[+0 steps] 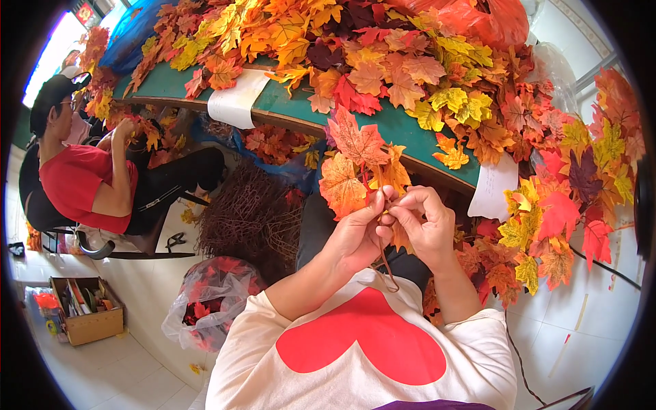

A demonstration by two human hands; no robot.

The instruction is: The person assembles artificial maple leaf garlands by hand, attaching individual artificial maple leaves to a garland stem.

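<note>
In front of my chest, my left hand (359,231) is closed in a pinch on a sprig of artificial maple leaves (357,145), orange and yellow with a reddish stem. My right hand (427,220) meets it fingertip to fingertip, pinching at the same stem. A thin brown stem (388,265) hangs in a loop below my fingers. Exactly which piece lies between the right fingertips is partly hidden. Just beyond my hands runs the green tabletop (403,130), heaped with artificial maple leaves (369,68) in orange, yellow, red and dark purple.
A leaf garland (560,205) drapes down at the right. On the floor at left are a pile of brown vines (242,212), a clear plastic bag (181,301) of red leaves and a cardboard box (96,322). A seated person (85,174) in red handles leaves farther left.
</note>
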